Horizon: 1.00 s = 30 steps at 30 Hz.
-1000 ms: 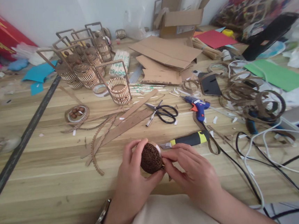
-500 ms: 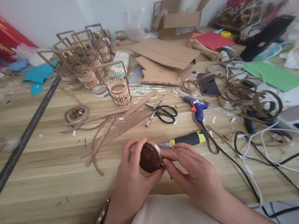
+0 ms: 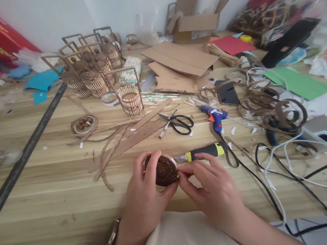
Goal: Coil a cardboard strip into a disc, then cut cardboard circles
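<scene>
A round, tightly wound coil of brown corrugated cardboard [image 3: 165,170] is held up above the table's front part, its ridged face tilted toward me. My left hand [image 3: 146,188] grips it, fingers over the far left rim and thumb under the lower edge. A white patch shows at its upper right rim. At the right edge of the coil, the thumb and forefinger of my right hand [image 3: 209,185] are pinched together; the strip end there is mostly hidden. Just beyond that hand lies a yellow-and-black utility knife [image 3: 203,152] with its blade pointing left.
Black-handled scissors [image 3: 179,123] and a blue glue gun [image 3: 215,117] lie beyond the knife. Cardboard strips [image 3: 136,140] spread to the left. Small lanterns with handles [image 3: 94,81] stand at back left, one openwork lantern [image 3: 130,100] nearer. Cables [image 3: 281,165] and coiled strips [image 3: 290,115] crowd the right.
The coil has turned slightly, showing more of its left side and a wider face. My right fingers have shifted a little at its edge, and the right hand's other fingers have lifted slightly.
</scene>
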Each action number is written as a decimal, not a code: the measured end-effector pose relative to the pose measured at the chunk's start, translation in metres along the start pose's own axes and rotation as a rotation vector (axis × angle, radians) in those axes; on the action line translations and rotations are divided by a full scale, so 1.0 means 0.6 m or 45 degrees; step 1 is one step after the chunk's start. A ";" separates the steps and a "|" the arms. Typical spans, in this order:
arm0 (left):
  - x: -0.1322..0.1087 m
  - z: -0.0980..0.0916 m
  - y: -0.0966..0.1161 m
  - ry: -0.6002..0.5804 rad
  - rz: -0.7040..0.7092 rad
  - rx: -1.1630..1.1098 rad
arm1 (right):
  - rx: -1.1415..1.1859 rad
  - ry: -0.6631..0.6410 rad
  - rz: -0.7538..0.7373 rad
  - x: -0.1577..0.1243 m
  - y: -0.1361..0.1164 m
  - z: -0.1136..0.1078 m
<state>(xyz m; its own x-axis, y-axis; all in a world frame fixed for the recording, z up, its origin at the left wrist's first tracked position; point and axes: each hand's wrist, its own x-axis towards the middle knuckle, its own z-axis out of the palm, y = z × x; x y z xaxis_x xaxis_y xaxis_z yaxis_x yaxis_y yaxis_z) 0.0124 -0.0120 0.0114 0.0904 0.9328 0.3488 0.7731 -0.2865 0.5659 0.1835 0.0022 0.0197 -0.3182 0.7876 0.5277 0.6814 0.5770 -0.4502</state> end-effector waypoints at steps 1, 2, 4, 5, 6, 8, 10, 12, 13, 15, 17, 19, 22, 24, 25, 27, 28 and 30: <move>0.000 0.000 0.000 -0.002 0.000 0.001 | -0.020 -0.010 -0.001 0.001 0.000 0.000; 0.000 0.000 0.001 -0.007 -0.002 -0.001 | -0.034 -0.018 -0.002 0.001 0.000 0.000; 0.000 0.001 0.001 -0.010 -0.007 -0.010 | -0.040 -0.024 -0.004 0.003 0.000 0.000; 0.000 0.001 0.000 -0.010 -0.011 -0.015 | -0.035 -0.027 -0.003 0.003 0.001 0.000; 0.000 0.001 0.000 -0.011 -0.013 -0.022 | -0.029 -0.031 0.001 0.003 0.001 0.000; 0.000 0.001 -0.002 -0.021 -0.019 -0.039 | -0.016 -0.047 0.013 0.003 0.003 0.001; 0.000 0.001 -0.003 -0.044 -0.022 -0.058 | -0.005 -0.072 0.022 0.003 0.005 0.002; 0.000 0.000 -0.005 -0.072 -0.022 -0.071 | 0.010 -0.096 0.010 0.004 0.007 0.000; 0.000 -0.001 -0.006 -0.084 -0.019 -0.076 | 0.014 -0.104 -0.001 0.005 0.008 -0.001; 0.000 -0.002 -0.007 -0.100 -0.013 -0.088 | 0.010 -0.109 -0.016 0.008 0.009 -0.006; 0.000 -0.003 -0.008 -0.101 -0.014 -0.093 | 0.010 -0.100 -0.007 0.011 0.010 -0.013; 0.000 -0.003 -0.008 -0.095 -0.022 -0.079 | 0.042 -0.106 0.012 0.012 0.010 -0.018; -0.001 -0.003 -0.007 -0.072 -0.018 -0.029 | 0.123 -0.141 0.035 0.010 0.006 -0.020; -0.002 -0.003 -0.007 -0.058 -0.012 0.012 | 0.145 -0.149 0.047 0.006 0.004 -0.017; -0.002 -0.003 -0.006 -0.053 -0.010 0.033 | 0.141 -0.144 0.052 0.005 0.003 -0.015; -0.003 -0.002 -0.005 -0.041 -0.006 0.067 | 0.114 -0.127 0.056 0.002 0.003 -0.010; -0.002 -0.002 -0.004 -0.035 -0.001 0.079 | 0.098 -0.119 0.054 0.001 0.003 -0.008; -0.001 -0.001 -0.003 -0.022 0.012 0.094 | 0.072 -0.111 0.042 0.000 0.003 -0.005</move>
<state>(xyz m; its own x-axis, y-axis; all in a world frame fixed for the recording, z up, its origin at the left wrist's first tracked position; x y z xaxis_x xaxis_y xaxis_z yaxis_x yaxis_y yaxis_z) 0.0107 -0.0125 0.0107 0.1083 0.9341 0.3403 0.8161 -0.2791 0.5061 0.1869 0.0029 0.0212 -0.3544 0.8206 0.4485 0.6551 0.5601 -0.5071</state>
